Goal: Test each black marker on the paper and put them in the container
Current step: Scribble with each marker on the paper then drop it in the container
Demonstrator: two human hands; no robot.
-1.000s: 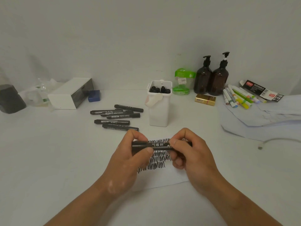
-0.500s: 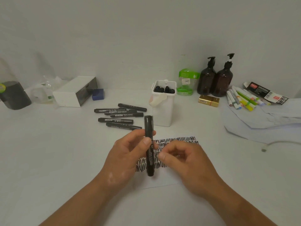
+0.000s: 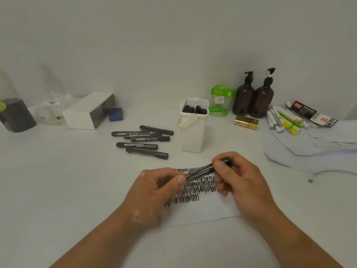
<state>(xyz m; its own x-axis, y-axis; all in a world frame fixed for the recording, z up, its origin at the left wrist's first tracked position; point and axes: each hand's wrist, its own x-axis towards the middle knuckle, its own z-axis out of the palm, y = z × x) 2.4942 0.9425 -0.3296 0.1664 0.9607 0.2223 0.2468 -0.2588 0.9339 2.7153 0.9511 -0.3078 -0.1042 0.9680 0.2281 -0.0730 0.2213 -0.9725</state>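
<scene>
A black marker [image 3: 202,170] lies almost level between both hands, blurred by motion, above the white paper [image 3: 204,211] covered in black scribbles. My left hand [image 3: 154,192] pinches its left end with thumb and fingers. My right hand [image 3: 237,176] grips its right end. Several more black markers [image 3: 143,141] lie loose on the table to the left of the white container [image 3: 193,136], which holds several black markers upright.
Two brown pump bottles [image 3: 253,97], a green-capped clear pack [image 3: 220,101], a gold box [image 3: 245,122] and coloured markers [image 3: 286,120] stand behind on the right. A white box [image 3: 87,111], blue cube [image 3: 115,114] and dark jar [image 3: 15,115] are at the left. Crumpled paper [image 3: 313,147] lies right.
The marker went from level between both hands to upright in my left hand, and is now near level again with my right hand gripping its right end.
</scene>
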